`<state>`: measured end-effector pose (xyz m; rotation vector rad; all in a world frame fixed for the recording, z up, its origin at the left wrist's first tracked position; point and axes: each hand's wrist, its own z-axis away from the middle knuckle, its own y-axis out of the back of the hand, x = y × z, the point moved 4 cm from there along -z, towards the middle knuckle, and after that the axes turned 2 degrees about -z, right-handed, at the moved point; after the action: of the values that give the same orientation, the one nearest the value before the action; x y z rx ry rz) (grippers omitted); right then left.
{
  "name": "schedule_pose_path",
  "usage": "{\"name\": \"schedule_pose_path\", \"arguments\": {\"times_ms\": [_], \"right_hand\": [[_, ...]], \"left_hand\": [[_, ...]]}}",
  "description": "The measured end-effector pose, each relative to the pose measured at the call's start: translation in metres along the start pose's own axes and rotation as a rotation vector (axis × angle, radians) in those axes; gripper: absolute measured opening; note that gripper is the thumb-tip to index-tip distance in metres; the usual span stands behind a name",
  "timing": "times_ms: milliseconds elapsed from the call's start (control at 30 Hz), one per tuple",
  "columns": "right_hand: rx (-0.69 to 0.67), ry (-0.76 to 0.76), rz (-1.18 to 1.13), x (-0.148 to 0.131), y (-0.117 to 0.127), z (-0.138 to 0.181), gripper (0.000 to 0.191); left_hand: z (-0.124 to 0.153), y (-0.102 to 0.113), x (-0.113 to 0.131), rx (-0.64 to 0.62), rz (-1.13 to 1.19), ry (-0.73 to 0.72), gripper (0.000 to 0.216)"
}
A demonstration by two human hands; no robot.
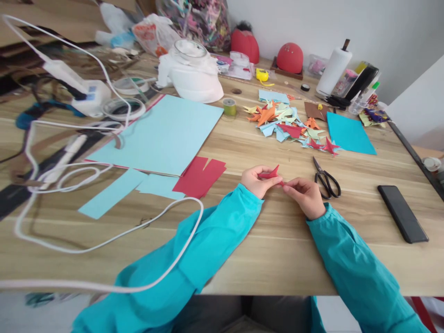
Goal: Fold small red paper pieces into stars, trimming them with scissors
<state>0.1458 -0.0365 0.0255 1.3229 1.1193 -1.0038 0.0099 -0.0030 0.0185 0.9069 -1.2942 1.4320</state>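
A small folded red paper piece (272,173) with a pointed tip is held above the near part of the table. My left hand (255,180) is closed on its body, the thumb pressed along it. My right hand (305,196) pinches the lower right end of the same paper between thumb and fingertips. Black-handled scissors (326,178) lie just right of my right hand. Farther back is a pile of folded paper figures (277,118) in orange, red, pale blue and yellow. Red paper pieces (199,178) lie to the left of my left hand.
Pale blue sheets (163,134) and strips (111,194) lie at left, with a white cable (138,238) looping across the table and my left sleeve. A phone (402,212) lies at right, a bright blue sheet (350,132) behind it. A thread spool (229,107) stands mid-table.
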Motion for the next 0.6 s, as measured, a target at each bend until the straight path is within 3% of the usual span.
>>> {"name": "schedule_pose_path", "arguments": {"times_ms": [300, 600], "right_hand": [[-0.157, 0.069, 0.064, -0.0031, -0.0015, 0.0006, 0.023], [-0.22, 0.049, 0.036, -0.0039, -0.0021, 0.0001, 0.025]], "left_hand": [[0.0009, -0.0031, 0.0, -0.085, -0.088, 0.004, 0.033], [-0.0032, -0.0019, -0.0055, -0.107, -0.059, 0.042, 0.035]]}}
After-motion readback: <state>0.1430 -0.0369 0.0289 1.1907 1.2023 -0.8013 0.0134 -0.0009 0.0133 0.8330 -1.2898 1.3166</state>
